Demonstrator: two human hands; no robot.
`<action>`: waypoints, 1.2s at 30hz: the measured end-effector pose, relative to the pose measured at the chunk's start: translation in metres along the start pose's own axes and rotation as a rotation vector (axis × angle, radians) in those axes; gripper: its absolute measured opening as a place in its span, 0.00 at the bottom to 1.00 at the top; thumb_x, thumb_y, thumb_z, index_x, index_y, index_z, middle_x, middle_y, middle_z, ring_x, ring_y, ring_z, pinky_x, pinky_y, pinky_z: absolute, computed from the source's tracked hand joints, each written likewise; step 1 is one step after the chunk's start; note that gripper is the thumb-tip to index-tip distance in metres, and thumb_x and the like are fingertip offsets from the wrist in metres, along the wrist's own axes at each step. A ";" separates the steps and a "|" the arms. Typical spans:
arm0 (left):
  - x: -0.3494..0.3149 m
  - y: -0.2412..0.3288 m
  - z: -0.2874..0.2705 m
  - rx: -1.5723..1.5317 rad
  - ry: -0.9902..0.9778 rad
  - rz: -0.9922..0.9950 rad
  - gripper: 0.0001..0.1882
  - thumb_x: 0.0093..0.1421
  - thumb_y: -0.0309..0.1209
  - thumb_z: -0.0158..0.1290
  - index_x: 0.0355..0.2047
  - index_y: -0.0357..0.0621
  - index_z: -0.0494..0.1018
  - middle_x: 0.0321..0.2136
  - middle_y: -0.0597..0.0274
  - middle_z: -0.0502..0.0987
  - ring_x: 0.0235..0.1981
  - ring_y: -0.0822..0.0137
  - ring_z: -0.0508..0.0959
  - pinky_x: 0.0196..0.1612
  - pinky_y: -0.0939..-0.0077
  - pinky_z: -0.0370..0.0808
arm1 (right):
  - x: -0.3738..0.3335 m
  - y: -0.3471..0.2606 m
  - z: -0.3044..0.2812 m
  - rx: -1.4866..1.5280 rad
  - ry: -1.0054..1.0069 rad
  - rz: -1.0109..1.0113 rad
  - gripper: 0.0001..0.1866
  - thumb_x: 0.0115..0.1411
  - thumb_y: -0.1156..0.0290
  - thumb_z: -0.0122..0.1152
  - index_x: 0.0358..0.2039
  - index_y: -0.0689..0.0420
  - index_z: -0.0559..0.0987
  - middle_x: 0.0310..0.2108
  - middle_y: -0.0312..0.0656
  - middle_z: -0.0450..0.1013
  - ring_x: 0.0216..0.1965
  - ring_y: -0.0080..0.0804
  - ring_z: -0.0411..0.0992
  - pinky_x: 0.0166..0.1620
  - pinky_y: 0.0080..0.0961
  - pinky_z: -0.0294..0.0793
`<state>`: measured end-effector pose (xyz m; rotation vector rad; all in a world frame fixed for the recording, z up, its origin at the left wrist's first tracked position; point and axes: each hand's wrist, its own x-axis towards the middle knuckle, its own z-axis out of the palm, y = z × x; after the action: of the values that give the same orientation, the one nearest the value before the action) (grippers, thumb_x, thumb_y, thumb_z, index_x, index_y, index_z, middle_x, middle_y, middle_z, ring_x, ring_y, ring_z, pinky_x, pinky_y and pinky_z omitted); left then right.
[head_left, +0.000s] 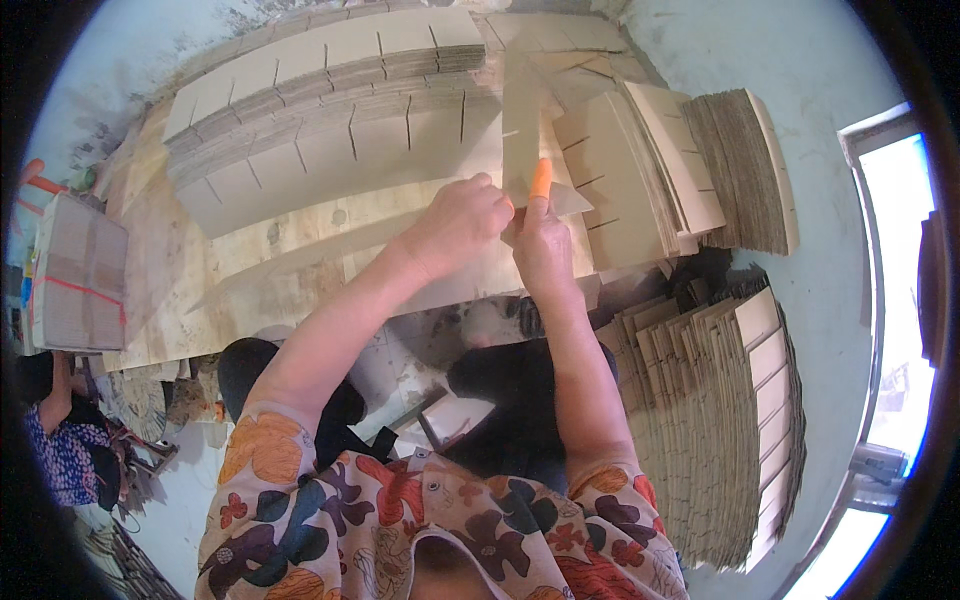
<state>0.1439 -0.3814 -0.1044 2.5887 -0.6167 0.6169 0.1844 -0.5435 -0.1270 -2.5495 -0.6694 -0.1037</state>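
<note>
A slotted cardboard strip (521,125) stands up from my hands above the wooden table, crossed low down by another cardboard piece (570,198). My right hand (543,240) is closed around the lower end of the strip, an orange finger cover (541,178) lying along its face. My left hand (465,218) is closed at the strip's lower left edge, its fingers curled and a bit of orange showing at the tip. Just where the pieces meet is hidden by my fingers. Long slotted cardboard sheets (350,140) lie stacked beyond my left hand.
Right of my hands lean more slotted sheets (620,185) and a thick stack (745,170) by the wall. Below the table's right end stands a tall cardboard pile (700,430). A carton (80,275) sits on the table's left end, near another person's arm (57,390).
</note>
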 end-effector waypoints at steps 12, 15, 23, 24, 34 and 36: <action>0.031 -0.111 -0.030 0.320 -0.164 -0.428 0.24 0.45 0.34 0.64 0.41 0.39 0.71 0.38 0.53 0.75 0.45 0.56 0.70 0.48 0.63 0.67 | -0.035 -0.034 -0.014 0.115 0.205 0.052 0.41 0.53 0.86 0.47 0.67 0.51 0.49 0.30 0.55 0.73 0.31 0.52 0.73 0.37 0.37 0.72; 0.025 -0.131 -0.002 0.422 -0.144 -0.404 0.25 0.45 0.33 0.64 0.44 0.41 0.69 0.42 0.56 0.73 0.47 0.58 0.69 0.48 0.62 0.67 | -0.038 -0.038 -0.012 0.150 0.133 0.100 0.42 0.52 0.87 0.48 0.67 0.52 0.50 0.30 0.54 0.74 0.32 0.49 0.74 0.38 0.33 0.73; 0.015 -0.150 0.007 0.382 0.012 -0.285 0.15 0.48 0.23 0.55 0.39 0.40 0.72 0.35 0.57 0.75 0.44 0.58 0.71 0.48 0.65 0.68 | -0.029 -0.025 0.002 0.207 0.281 -0.075 0.40 0.51 0.87 0.48 0.65 0.53 0.54 0.34 0.54 0.74 0.31 0.47 0.73 0.36 0.31 0.72; 0.019 -0.145 0.004 0.365 -0.026 -0.293 0.13 0.49 0.22 0.52 0.38 0.41 0.72 0.34 0.58 0.75 0.44 0.59 0.71 0.48 0.66 0.68 | -0.030 -0.025 -0.001 0.209 0.266 -0.050 0.40 0.51 0.87 0.48 0.65 0.53 0.54 0.34 0.54 0.74 0.31 0.47 0.73 0.37 0.31 0.72; 0.020 -0.126 -0.008 0.339 -0.193 -0.296 0.04 0.50 0.28 0.54 0.28 0.46 0.73 0.24 0.58 0.76 0.36 0.58 0.74 0.41 0.65 0.70 | -0.028 -0.029 -0.008 0.206 0.217 -0.093 0.38 0.52 0.84 0.53 0.64 0.55 0.55 0.44 0.54 0.72 0.37 0.50 0.75 0.36 0.36 0.77; 0.017 -0.128 -0.004 0.415 -0.057 -0.206 0.04 0.50 0.28 0.53 0.28 0.46 0.74 0.24 0.59 0.76 0.35 0.59 0.74 0.41 0.66 0.70 | -0.027 -0.029 -0.009 0.198 0.254 -0.148 0.39 0.53 0.83 0.53 0.65 0.54 0.53 0.44 0.54 0.72 0.38 0.51 0.75 0.37 0.36 0.77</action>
<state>0.2202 -0.2802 -0.1284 3.0126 -0.2503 0.6614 0.1473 -0.5374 -0.1117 -2.2465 -0.7278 -0.3851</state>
